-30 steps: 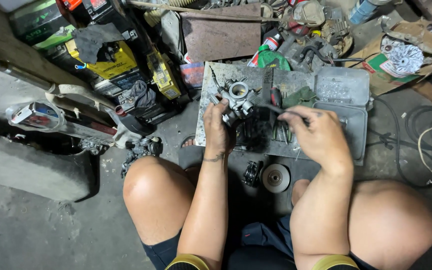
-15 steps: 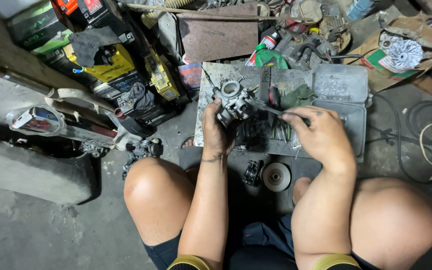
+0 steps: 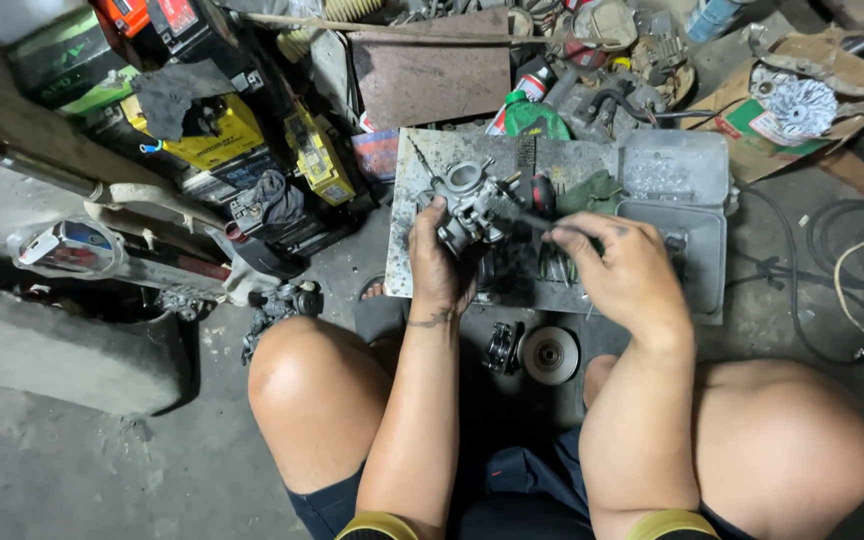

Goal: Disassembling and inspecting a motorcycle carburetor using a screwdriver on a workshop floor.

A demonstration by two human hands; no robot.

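— Over the grey metal plate [image 3: 472, 150] on the floor, what did the left hand [image 3: 439, 262] have?

— It was closed around a small metal carburetor [image 3: 470, 205], fingers wrapped from below and behind, thumb up along the near side. The round throat of the part faced up and away from the person, toward the clutter of yellow and black boxes [image 3: 207, 130].

— And the right hand [image 3: 624, 268]?

— It was pinched narrow on a thin dark tool, probably a screwdriver [image 3: 532, 222]. The handle end was hidden under the fingers, so I could not tell its full length.

— Which way did the tool run?

— Its long axis lay nearly level, running from the right hand leftward and slightly up in the view, with the tip at the right flank of the carburetor. I could not tell whether the tip was seated in anything or only touching the body.

— So which hand was nearer the part?

— The left one held it outright; the right sat just beside it, joined only by the tool shaft.

— Anything else close by?

— A grey plastic tray [image 3: 677, 215] lay to the right of the plate, and a round metal disc [image 3: 549, 354] rested on the floor between the knees, well apart from both hands.
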